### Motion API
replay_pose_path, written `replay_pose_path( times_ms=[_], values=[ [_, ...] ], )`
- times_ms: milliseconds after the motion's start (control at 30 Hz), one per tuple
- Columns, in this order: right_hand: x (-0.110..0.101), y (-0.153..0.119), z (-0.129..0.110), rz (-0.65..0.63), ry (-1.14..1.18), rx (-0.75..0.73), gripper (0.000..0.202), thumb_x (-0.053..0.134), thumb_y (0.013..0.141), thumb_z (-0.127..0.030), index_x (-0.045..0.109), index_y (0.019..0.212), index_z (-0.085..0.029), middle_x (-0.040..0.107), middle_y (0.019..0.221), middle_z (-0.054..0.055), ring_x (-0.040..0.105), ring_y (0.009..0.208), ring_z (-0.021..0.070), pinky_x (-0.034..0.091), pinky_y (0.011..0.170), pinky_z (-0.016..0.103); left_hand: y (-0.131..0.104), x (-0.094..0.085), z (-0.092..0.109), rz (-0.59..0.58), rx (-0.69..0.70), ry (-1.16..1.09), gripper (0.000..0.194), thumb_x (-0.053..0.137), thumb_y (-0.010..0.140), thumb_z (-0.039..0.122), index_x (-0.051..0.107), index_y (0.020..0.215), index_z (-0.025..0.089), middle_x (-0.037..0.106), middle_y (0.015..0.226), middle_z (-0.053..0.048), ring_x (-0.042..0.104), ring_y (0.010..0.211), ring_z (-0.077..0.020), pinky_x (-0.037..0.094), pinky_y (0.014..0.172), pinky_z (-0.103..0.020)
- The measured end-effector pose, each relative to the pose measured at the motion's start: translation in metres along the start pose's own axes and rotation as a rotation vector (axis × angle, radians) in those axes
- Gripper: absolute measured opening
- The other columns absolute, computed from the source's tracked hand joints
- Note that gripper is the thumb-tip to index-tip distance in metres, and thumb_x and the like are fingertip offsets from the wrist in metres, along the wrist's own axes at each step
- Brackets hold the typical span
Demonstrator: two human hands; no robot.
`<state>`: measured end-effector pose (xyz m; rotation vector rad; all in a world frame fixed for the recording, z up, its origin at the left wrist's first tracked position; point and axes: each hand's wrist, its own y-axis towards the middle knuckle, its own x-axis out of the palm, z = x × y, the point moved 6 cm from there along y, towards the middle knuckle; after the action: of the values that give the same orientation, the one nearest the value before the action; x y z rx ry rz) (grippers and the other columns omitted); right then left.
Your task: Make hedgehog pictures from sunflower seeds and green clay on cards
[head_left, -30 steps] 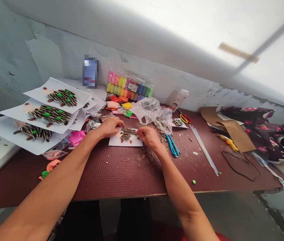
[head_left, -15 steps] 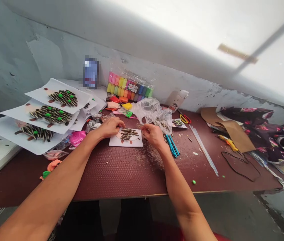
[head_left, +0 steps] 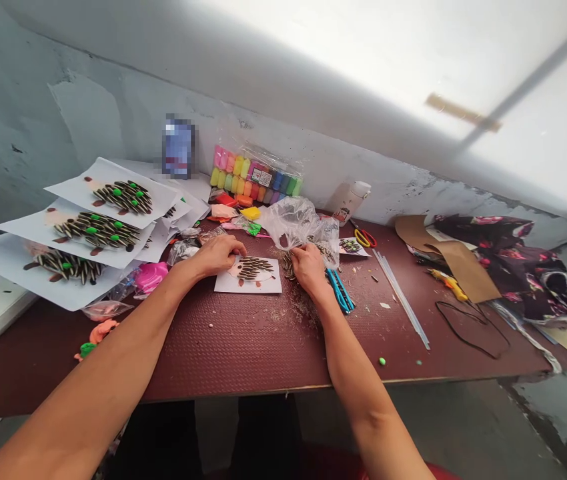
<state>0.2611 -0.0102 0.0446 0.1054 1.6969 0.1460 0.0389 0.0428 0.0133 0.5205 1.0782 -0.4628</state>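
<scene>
Along the wall, as seen from where I stand, runs a dark red table (head_left: 203, 363). Arranged on it, in descending size:

At the left, a stack of white sheets (head_left: 1, 257) carries spiny figures with green dots. Toward the rear, a pack of coloured clay (head_left: 258, 179) leans near the wall. In front of it lies a clear plastic bag (head_left: 288, 219).

Nearest the person, a white card (head_left: 222, 285) lies flat between the hands, bearing a figure with rows of dark, striped seeds (head_left: 255, 269). The left hand (head_left: 218, 255) is at the card's upper left corner, thumb and forefinger bent close; whether they pinch the paper cannot be told.

Change of position: the right hand (head_left: 306, 265) has left the card's right edge and is now at the loose seeds (head_left: 287, 268) beside the bag. Effect on the work: the figure's right side is uncovered, and only the left hand attends the card. The right fingers are drawn narrow; a seed between them cannot be confirmed.
</scene>
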Motion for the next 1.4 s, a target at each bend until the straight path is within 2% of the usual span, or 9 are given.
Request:
replay_pose_path(
  times_ms=[167,300,467,567,800,1033,1233,1400],
  values=[
    [0.004,0.0,0.001,-0.049,-0.005,-0.027,0.032,0.055,0.096,-0.021,0.075,0.121,-0.021,0.066,0.115,0.015,0.056,0.109,0.0274,0.04,0.095,0.035,0.0,-0.002,0.002,0.001,0.006,-0.007,0.043,0.05,0.072,0.014,0.08,0.102,0.023,0.074,0.092,-0.005,0.065,0.092,-0.0218,0.051,0.085,-0.03],
    [0.003,0.0,0.006,-0.049,-0.015,0.001,0.03,0.053,0.096,-0.02,0.078,0.113,-0.021,0.069,0.107,0.013,0.058,0.103,0.026,0.041,0.089,0.033,0.0,-0.002,0.002,-0.001,0.004,-0.013,0.043,0.051,0.072,0.014,0.08,0.101,0.024,0.074,0.092,-0.005,0.065,0.092,-0.0216,0.051,0.084,-0.029],
    [-0.001,-0.001,0.006,0.04,-0.018,0.017,0.028,0.055,0.096,-0.024,0.078,0.111,-0.02,0.068,0.109,0.013,0.057,0.103,0.0257,0.04,0.09,0.033,0.0,-0.001,0.0,-0.005,0.001,-0.015,0.042,0.051,0.072,0.013,0.08,0.101,0.025,0.073,0.092,-0.005,0.065,0.092,-0.0219,0.051,0.084,-0.03],
    [0.001,0.0,0.0,0.04,0.001,0.005,0.025,0.056,0.097,-0.028,0.078,0.108,-0.02,0.068,0.106,0.012,0.056,0.103,0.0249,0.039,0.091,0.034,0.0,-0.001,0.0,-0.002,-0.003,-0.018,0.042,0.052,0.072,0.012,0.08,0.101,0.025,0.073,0.092,-0.005,0.065,0.092,-0.0219,0.051,0.085,-0.03],
    [0.007,0.003,-0.01,0.014,0.041,-0.03,0.019,0.055,0.094,-0.017,0.074,0.098,-0.015,0.069,0.107,0.012,0.057,0.103,0.0234,0.039,0.091,0.032,0.0,0.001,-0.003,-0.003,-0.001,-0.016,0.044,0.051,0.071,0.012,0.08,0.102,0.024,0.073,0.093,-0.005,0.065,0.093,-0.0215,0.052,0.087,-0.03],
    [-0.007,-0.002,-0.003,0.024,0.229,0.001,0.018,0.052,0.094,-0.017,0.069,0.098,-0.017,0.072,0.094,0.008,0.06,0.084,0.0203,0.039,0.075,0.028,0.0,0.001,-0.003,-0.003,0.01,-0.011,0.045,0.05,0.071,0.013,0.079,0.103,0.023,0.073,0.093,-0.005,0.065,0.093,-0.0211,0.052,0.086,-0.029],
    [-0.01,-0.008,-0.024,-0.084,0.517,-0.194,0.017,0.056,0.085,-0.012,0.069,0.094,-0.017,0.07,0.085,0.002,0.058,0.076,0.0148,0.039,0.071,0.024,0.0,0.0,-0.002,-0.019,0.004,-0.002,0.045,0.049,0.072,0.013,0.079,0.104,0.022,0.073,0.096,-0.006,0.064,0.093,-0.0215,0.051,0.087,-0.03],
    [-0.012,-0.016,-0.043,-0.137,0.485,-0.257,0.011,0.061,0.086,-0.013,0.071,0.087,-0.017,0.068,0.077,0.0,0.055,0.069,0.0124,0.035,0.066,0.022,0.0,0.0,-0.002,-0.009,0.007,-0.019,0.043,0.051,0.072,0.012,0.079,0.102,0.022,0.073,0.096,-0.006,0.064,0.094,-0.0219,0.05,0.087,-0.03]
  ],
)
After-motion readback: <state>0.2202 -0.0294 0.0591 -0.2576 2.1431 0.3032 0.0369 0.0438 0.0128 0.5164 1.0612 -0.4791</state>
